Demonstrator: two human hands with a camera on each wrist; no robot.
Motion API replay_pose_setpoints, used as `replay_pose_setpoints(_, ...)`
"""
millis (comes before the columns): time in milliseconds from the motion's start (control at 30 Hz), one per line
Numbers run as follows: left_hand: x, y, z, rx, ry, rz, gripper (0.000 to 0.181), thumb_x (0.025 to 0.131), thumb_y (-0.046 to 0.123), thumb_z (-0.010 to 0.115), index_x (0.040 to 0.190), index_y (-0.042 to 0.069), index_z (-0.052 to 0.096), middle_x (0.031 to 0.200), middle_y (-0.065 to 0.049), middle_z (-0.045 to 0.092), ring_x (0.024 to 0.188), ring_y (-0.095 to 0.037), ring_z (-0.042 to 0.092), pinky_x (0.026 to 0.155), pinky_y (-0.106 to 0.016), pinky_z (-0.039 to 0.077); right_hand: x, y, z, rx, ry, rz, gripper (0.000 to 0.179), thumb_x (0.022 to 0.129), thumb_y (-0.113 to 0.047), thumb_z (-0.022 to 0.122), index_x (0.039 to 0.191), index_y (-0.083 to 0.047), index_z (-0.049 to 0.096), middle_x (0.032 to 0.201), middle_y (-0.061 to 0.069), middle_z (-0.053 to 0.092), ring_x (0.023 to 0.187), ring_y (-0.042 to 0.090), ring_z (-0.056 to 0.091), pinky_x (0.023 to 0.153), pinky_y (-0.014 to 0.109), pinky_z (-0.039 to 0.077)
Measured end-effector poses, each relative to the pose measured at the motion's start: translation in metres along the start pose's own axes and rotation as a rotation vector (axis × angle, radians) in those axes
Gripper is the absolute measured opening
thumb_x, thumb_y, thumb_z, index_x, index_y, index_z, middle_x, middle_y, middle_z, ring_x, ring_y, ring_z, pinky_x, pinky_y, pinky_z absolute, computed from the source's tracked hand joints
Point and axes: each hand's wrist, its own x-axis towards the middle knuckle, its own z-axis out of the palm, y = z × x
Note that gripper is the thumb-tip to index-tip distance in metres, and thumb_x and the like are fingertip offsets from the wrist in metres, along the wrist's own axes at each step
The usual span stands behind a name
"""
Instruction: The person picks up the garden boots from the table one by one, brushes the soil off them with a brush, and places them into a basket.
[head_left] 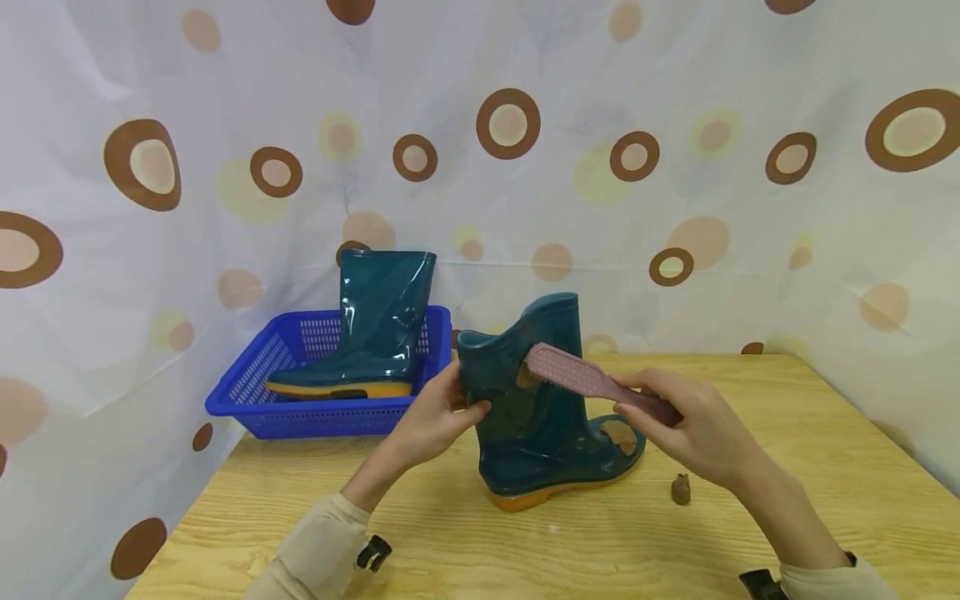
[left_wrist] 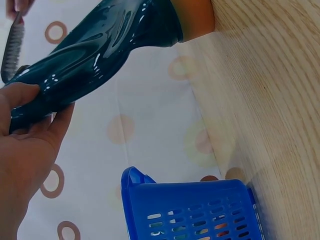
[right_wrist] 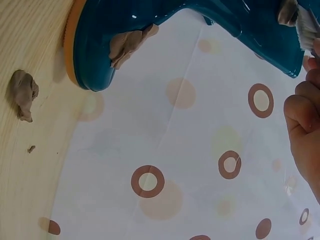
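A dark green rubber boot [head_left: 525, 454] with an orange sole stands on the table, its opening bent out of shape. My left hand [head_left: 438, 417] grips the upper shaft, thumb on the outside, as the left wrist view also shows. In my right hand [head_left: 697, 429] is a pink scrub brush [head_left: 573, 372], held by its handle. Its white bristles [right_wrist: 306, 30] meet a brown mud-like lump [right_wrist: 287, 12] on the shaft. Another brown patch [head_left: 619, 436] clings to the toe, and its folded shape [right_wrist: 129, 46] shows clearly in the right wrist view.
Behind and left, a blue plastic basket [head_left: 300, 422] holds a matching green boot [head_left: 382, 325]. One brown clump [head_left: 681, 489] lies on the wooden table [head_left: 795, 467] right of the toe, with a small crumb [right_wrist: 31, 149] nearby. A patterned sheet [head_left: 465, 67] hangs behind.
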Motion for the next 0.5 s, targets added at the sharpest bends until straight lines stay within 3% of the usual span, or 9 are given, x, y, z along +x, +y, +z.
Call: replay_pose_setpoints(500, 0.0003, -0.0026, 0.0009, -0.005, 0.025, -0.011, 0.051, 0.095, 0.001, 0.061, 0.142, 0.011, 0.043, 0.133, -0.015, 0.059, 0.112, -0.031, 0.065, 0.095, -0.044, 0.056, -0.0072, 0.0029, -0.0029, 0.015, -0.039, 0.019, 0.042, 0.076, 0.006, 0.078, 0.114, -0.011, 0.07, 0.082, -0.008, 0.065, 0.056, -0.007, 0.038, 0.049, 0.008, 0.032)
